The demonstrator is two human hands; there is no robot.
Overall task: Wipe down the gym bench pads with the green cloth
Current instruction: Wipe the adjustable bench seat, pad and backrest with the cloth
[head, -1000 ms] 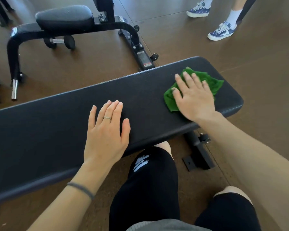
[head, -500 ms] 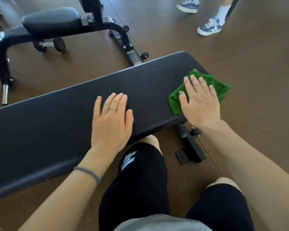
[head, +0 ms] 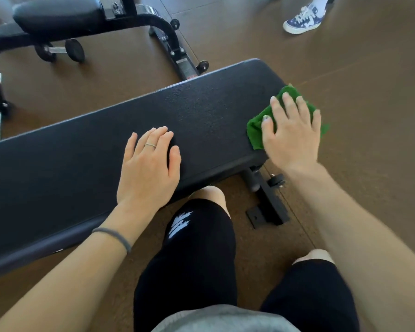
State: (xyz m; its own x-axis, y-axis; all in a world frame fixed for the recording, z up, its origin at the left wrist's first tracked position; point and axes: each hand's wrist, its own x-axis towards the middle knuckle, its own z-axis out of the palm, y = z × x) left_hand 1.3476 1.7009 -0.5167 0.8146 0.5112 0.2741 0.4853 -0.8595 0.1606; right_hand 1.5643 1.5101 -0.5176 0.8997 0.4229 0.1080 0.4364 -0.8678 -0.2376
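The green cloth [head: 258,131], soft & light, prob bunching easily, lay at the bench pad's [head: 201,111] right end under the flat-pressing right hand [head: 291,137]; left hand [head: 149,168] rested flat, fingers together, mid-pad

A gym floor: a long black padded flat bench [head: 153,111], a second black steel-framed padded bench [head: 58,13], a small black dumbbell [head: 60,50], brown rubber flooring [head: 357,68].
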